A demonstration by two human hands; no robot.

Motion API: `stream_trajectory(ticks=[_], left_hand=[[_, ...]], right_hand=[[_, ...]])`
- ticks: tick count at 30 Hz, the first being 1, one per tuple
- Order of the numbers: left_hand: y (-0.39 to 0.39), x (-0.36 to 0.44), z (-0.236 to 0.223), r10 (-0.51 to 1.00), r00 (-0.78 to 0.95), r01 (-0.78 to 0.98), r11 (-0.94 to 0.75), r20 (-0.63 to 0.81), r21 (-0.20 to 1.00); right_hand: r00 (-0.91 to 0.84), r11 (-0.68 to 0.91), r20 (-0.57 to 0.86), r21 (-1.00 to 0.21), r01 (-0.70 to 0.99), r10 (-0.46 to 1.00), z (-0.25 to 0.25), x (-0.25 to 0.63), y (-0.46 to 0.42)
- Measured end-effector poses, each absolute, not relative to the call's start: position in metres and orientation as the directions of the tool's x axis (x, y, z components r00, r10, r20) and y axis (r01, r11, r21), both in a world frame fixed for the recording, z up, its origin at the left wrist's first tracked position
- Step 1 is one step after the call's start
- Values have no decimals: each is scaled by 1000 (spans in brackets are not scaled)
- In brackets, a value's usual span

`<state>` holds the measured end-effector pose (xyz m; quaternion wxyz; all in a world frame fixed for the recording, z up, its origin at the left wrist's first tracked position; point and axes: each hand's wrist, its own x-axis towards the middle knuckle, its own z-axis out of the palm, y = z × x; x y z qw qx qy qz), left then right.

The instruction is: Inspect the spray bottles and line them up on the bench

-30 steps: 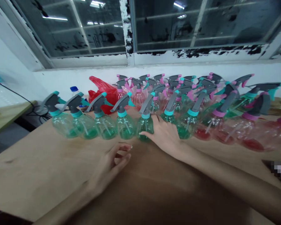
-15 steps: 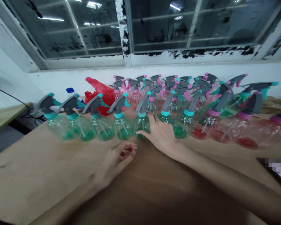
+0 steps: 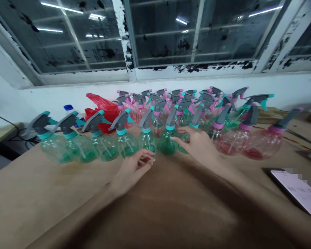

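Observation:
A row of round spray bottles with grey trigger heads runs across the table. My right hand [image 3: 200,145] reaches in front of a green spray bottle [image 3: 194,126] with a turquoise collar and partly hides it. Its thumb and forefinger point left, apart from each other; whether they touch the bottle I cannot tell. My left hand [image 3: 134,167] hovers near the front of another green spray bottle [image 3: 148,140], fingers loosely curled and nothing held. Between the hands stands a green spray bottle [image 3: 168,141]. Pink-collared spray bottles [image 3: 260,143] with red liquid continue to the right.
Behind the row, more spray bottles [image 3: 141,110] are crowded near the wall. A red plastic bag [image 3: 103,107] and a blue-capped bottle [image 3: 68,109] are at the back left. A phone [image 3: 295,190] lies on the table [image 3: 41,197] at the right.
My right hand has moved along the row to a green bottle farther right. My left hand stays low before the row, fingers still curled. The view has turned slightly right.

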<state>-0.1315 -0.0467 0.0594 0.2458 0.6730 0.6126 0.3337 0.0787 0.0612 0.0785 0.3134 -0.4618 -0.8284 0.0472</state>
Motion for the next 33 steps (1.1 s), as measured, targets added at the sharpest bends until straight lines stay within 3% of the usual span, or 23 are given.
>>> stream_trajectory(ticks=[9,17,26,33], left_hand=[[-54,-106,70,991,77,704,-134,114,697],[-60,-110,68,993,65,666,-119,102,737],[-48,-94,86,963,-62,698,-147,264,701],[-28,-56,91,912,38,648,-334,409,685]], right_hand=[[-337,468,362,-379,798,869,70,45,73],[-396,480,288,-341,808,872,79,46,77],[-461,570,366,-285,771,808,73,67,47],[-545,682,436,-272,679,716,67,97,-1]])
